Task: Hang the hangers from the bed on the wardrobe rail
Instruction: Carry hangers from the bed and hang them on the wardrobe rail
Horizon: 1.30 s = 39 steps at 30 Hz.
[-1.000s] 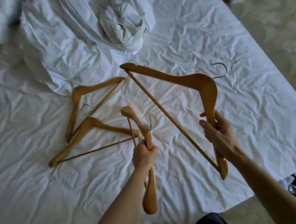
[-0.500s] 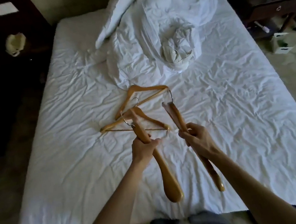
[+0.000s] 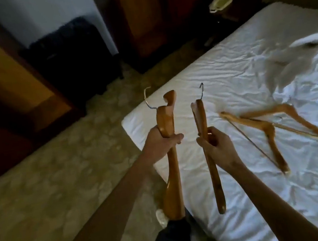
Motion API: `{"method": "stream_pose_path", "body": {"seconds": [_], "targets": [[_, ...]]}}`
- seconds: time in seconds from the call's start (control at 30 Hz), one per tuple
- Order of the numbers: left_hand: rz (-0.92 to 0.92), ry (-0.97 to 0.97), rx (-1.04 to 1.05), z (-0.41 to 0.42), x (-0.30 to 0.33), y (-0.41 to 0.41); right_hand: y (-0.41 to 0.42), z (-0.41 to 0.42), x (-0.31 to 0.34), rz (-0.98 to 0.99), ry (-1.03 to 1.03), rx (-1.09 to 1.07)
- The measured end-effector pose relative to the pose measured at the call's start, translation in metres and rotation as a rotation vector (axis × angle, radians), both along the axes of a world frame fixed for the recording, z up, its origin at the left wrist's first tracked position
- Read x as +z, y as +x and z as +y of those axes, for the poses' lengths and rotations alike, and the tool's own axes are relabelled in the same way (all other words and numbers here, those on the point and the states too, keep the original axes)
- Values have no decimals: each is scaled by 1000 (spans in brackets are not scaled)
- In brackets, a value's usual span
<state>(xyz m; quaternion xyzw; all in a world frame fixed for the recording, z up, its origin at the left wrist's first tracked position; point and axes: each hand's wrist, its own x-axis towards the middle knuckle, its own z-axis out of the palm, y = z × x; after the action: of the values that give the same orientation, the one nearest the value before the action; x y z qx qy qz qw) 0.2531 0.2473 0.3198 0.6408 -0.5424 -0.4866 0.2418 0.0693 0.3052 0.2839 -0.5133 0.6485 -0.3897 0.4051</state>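
Standing at the foot corner of the bed (image 3: 219, 73), the person faced dark wooden furniture along the wall on the left, though no wardrobe rail could be made out in the gloom. A dark suitcase (image 3: 73, 56) stood against the wall beside that furniture.

The left hand (image 3: 161, 142) was wrapped tight round the middle of one wooden hanger (image 3: 170, 160), held upright and edge-on, its metal hook (image 3: 147, 99) curling out at the top towards the left. Just beside it, the right hand (image 3: 218, 146) pinched a second hanger (image 3: 209, 154) between thumb and curled fingers, also upright, with its thin hook (image 3: 201, 90) pointing up. The two held hangers were close but apart.

Further right, two more hangers (image 3: 270, 129) lay on the rumpled white sheet, overlapping one another, their bars crossed. So the job looked about half gathered, with nothing hung yet.

The risks from here seemed plain enough. The right-hand grip was a light pinch low on a long piece of wood, so the hanger could swing or slip during the walk to the wardrobe. Held so close, the two hooks might snag each other. The pair left on the bed were tangled, and lifting one carelessly would probably drag the other along with it.
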Motion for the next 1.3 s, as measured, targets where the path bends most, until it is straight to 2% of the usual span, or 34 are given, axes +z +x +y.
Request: {"method": "stream_pose_path", "body": {"seconds": [0.27,0.5,0.67,0.97,1.13,1.3], "targets": [[-110,-128,366,-22,27,208,209,-95,36,18,-72,350],[-97,-195,558,-62,52,402,407,-168,76,-45,-147,567],[-96,-263,698,-92,70,514,533,-210,101,13,-191,692],[-146,-344,709,-179,74,685,712,-316,100,47,-264,771],[-175,-378,665,-268,69,789,820,-405,97,2,-275,775],[-153,-391,657,-368,92,901,937,-511,125,-47,-254,764]]}}
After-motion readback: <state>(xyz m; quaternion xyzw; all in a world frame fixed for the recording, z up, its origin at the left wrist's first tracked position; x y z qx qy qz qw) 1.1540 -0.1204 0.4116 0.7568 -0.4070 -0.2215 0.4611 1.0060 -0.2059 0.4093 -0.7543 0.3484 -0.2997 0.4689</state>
